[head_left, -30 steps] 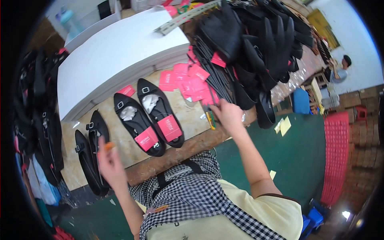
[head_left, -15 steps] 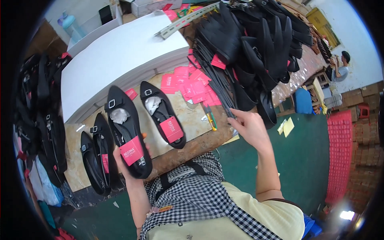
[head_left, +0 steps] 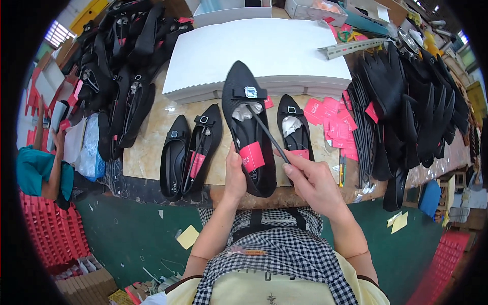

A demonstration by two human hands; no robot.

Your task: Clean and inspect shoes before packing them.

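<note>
A shoe-making workshop is being shown. Black shoes [head_left: 127, 96] and insoles [head_left: 417, 101] are being kept in heaps across a workbench [head_left: 152, 147].

One head-worn fisheye camera looks steeply down from above the person's chest, facing forward over the workbench [head_left: 152, 152]. It sits close: the left hand [head_left: 235, 175] and right hand [head_left: 312, 183] fill the centre, just below mid-frame. Beyond the hands the bench stretches away; beside and beneath them the green floor [head_left: 132, 223] curves toward the dark rim.
</note>
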